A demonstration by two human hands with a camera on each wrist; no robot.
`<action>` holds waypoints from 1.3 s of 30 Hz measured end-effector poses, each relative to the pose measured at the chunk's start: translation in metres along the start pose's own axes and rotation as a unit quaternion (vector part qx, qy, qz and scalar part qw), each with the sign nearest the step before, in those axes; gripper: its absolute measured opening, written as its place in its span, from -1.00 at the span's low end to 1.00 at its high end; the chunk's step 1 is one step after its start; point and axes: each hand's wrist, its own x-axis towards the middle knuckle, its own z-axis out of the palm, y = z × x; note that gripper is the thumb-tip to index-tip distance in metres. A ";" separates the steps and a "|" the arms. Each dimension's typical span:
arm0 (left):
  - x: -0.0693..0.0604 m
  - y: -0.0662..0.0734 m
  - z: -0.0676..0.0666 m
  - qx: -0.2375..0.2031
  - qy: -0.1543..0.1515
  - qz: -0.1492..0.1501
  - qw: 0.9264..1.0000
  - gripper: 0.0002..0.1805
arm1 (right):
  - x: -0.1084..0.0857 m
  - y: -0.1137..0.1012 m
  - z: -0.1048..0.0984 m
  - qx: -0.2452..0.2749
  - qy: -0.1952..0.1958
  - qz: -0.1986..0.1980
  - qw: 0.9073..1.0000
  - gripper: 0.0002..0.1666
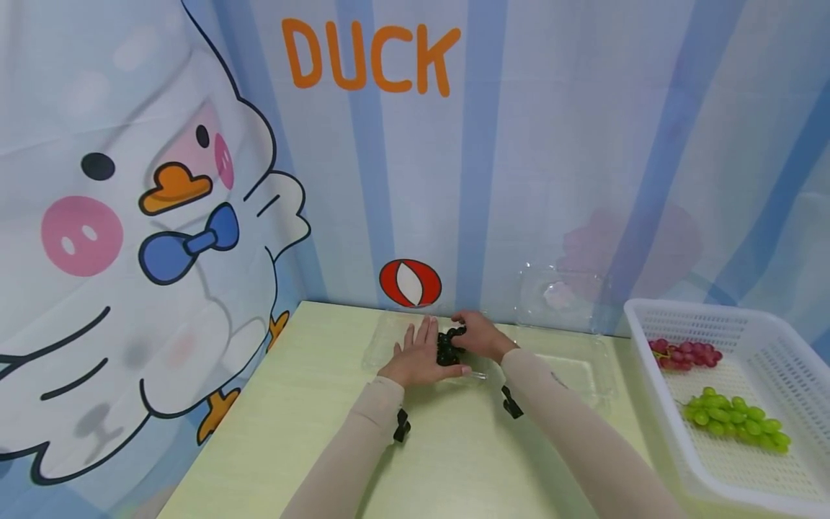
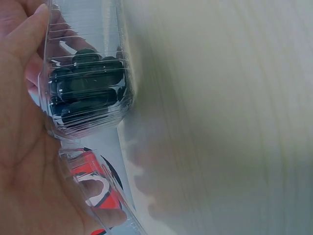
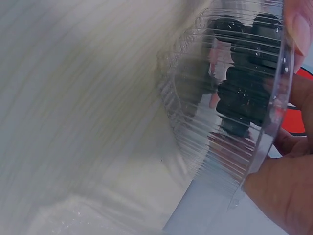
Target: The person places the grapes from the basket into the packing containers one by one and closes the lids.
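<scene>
A bunch of black grapes (image 1: 447, 349) sits in a clear plastic box (image 3: 200, 161) near the back of the table, seen through the ribbed walls in both wrist views. My left hand (image 1: 418, 360) lies with straight, spread fingers across the box's left side, its thumb along the front rim. Beneath those fingers the clear lid (image 2: 110, 171) is folded out to the left. From the right, my right hand (image 1: 483, 337) reaches over the box, fingers and thumb curled at the grapes. The exact contact of its fingertips is partly hidden by plastic glare.
Another clear box (image 1: 580, 367) stands open to the right, its lid upright against the curtain. Beyond it, a white basket (image 1: 674, 425) holds red grapes (image 1: 687, 355) and green grapes (image 1: 735, 418). The printed curtain (image 1: 551, 144) borders the table (image 1: 447, 461) at the back.
</scene>
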 end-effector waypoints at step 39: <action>0.001 -0.001 -0.001 -0.004 -0.004 0.002 1.000 0.37 | -0.005 -0.005 0.005 -0.130 0.001 -0.054 0.990 -0.42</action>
